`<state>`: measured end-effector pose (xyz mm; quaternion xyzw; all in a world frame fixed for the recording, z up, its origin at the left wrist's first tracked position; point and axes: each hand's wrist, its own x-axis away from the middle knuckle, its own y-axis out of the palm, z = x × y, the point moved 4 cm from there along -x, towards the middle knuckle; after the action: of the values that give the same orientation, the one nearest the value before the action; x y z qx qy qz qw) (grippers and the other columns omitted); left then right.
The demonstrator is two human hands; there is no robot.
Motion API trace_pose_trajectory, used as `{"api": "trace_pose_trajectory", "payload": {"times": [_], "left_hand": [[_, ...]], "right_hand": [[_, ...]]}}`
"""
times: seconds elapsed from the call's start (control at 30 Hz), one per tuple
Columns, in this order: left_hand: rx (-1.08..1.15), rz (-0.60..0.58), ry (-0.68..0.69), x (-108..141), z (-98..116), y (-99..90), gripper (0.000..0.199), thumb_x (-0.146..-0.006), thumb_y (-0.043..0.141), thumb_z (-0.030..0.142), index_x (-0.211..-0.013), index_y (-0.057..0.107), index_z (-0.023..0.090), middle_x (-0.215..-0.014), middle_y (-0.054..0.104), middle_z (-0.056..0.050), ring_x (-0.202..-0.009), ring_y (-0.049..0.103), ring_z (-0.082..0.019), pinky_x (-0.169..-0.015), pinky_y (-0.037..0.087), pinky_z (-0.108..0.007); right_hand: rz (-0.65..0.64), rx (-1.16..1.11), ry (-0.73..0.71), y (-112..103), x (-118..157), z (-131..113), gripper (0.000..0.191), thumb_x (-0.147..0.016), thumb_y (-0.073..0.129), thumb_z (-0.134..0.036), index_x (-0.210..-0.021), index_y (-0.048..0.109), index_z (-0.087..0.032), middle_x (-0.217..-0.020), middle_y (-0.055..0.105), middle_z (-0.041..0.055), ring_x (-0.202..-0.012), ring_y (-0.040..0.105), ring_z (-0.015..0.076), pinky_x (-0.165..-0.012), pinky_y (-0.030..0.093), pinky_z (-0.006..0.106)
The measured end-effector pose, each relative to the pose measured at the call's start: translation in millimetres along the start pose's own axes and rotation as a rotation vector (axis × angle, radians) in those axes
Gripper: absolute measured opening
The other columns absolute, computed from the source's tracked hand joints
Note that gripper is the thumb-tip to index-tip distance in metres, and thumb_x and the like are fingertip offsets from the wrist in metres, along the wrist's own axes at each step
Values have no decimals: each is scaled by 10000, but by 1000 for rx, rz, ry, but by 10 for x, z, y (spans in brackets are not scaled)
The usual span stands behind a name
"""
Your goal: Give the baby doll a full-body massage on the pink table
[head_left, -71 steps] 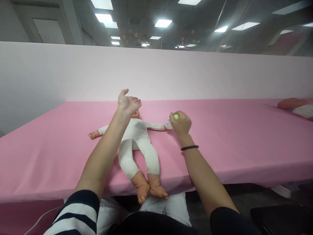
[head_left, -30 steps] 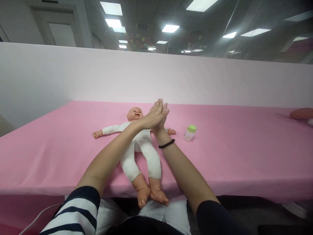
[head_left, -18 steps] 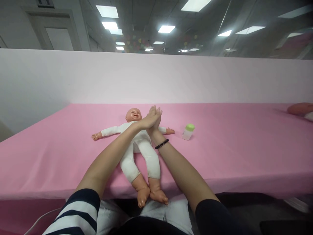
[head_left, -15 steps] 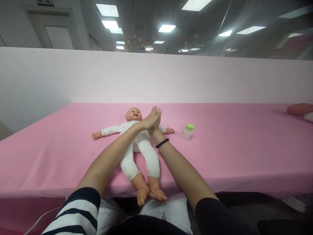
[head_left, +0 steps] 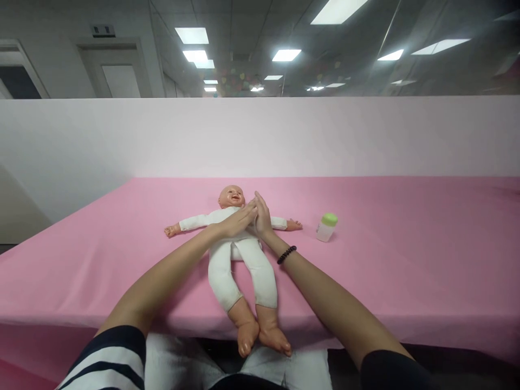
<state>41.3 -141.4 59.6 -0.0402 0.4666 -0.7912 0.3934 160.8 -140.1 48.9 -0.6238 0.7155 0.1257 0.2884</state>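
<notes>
Doll (head_left: 248, 248), face up, under left grip (head_left: 239, 222) (bare)

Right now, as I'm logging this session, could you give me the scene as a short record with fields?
Left hand: fingers extended, meeting the right hand
Right hand: fingers extended, dark beaded bracelet on the wrist
Hands' place: above the doll's chest; contact with it unclear
Doll: face up, arms spread, feet past the near table edge
Bottle: green lid on, standing beyond the doll's hand
Table: pink cover

On the table (head_left: 390, 260), the doll (head_left: 249, 252) lies left of the bottle (head_left: 326, 228).
</notes>
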Motion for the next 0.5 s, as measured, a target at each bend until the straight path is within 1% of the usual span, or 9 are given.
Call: {"api": "trace_pose_trajectory", "payload": {"times": [0.03, 0.07, 0.1, 0.2, 0.27, 0.3, 0.4, 0.5], "left_hand": [[-62, -6, 12, 111, -54, -49, 723, -1074, 210, 561, -1659, 330, 155, -1733, 298, -94, -1641, 181, -252, -1359, 126, -461], [-114, -23, 13, 212, -115, -93, 717, -1073, 232, 571, -1657, 333, 168, -1736, 293, -86, -1643, 174, -257, -1359, 104, -479], [-146, -32, 4, 301, -178, -135, 703, -1074, 244, 567, -1647, 356, 176, -1728, 314, -85, -1637, 202, -262, -1357, 115, -491], [-174, -29, 18, 483, -307, -231, 642, -1076, 296, 538, -1590, 457, 190, -1662, 449, -93, -1568, 380, -264, -1328, 244, -483], [-168, 0, 61, 536, -332, -257, 610, -1070, 340, 530, -1554, 506, 199, -1605, 529, -98, -1505, 471, -261, -1297, 316, -466], [-164, 13, 79, 547, -336, -257, 603, -1068, 351, 528, -1544, 518, 198, -1585, 551, -101, -1486, 493, -259, -1287, 333, -459], [-168, 40, 91, 541, -354, -224, 608, -1069, 340, 514, -1541, 524, 179, -1589, 544, -113, -1506, 470, -251, -1303, 303, -443], [-202, 30, 67, 516, -404, -178, 605, -1070, 322, 487, -1565, 499, 187, -1647, 469, -103, -1563, 387, -239, -1333, 220, -459]], "right_hand": [[-5, -34, 9, 7, 14, 51, 440, -1028, 564, -507, -1343, 666, -217, -1455, 643, 108, -1354, 597, 272, -1167, 476, 486], [-26, -74, 17, 20, 33, 96, 447, -1018, 546, -524, -1308, 697, -219, -1430, 673, 101, -1357, 604, 266, -1189, 460, 466], [-62, -113, 19, 37, 57, 132, 446, -1000, 546, -529, -1264, 728, -218, -1388, 705, 97, -1341, 622, 263, -1200, 452, 455], [-225, -152, -28, 92, 148, 153, 381, -948, 606, -475, -1171, 783, -223, -1287, 760, 84, -1275, 673, 265, -1204, 452, 470], [-303, -104, -84, 105, 200, 117, 369, -949, 614, -431, -1220, 775, -240, -1325, 744, 70, -1298, 662, 256, -1212, 446, 470], [-332, -76, -105, 106, 218, 99, 389, -957, 610, -422, -1268, 758, -244, -1366, 723, 67, -1330, 641, 251, -1225, 432, 468], [-436, 39, -114, 117, 247, 93, 497, -999, 564, -461, -1435, 662, -242, -1538, 596, 71, -1478, 509, 243, -1293, 330, 466], [-565, 179, -86, 158, 247, 158, 607, -1046, 470, -556, -1575, 516, -262, -1694, 388, 44, -1612, 281, 229, -1348, 156, 462]]}}
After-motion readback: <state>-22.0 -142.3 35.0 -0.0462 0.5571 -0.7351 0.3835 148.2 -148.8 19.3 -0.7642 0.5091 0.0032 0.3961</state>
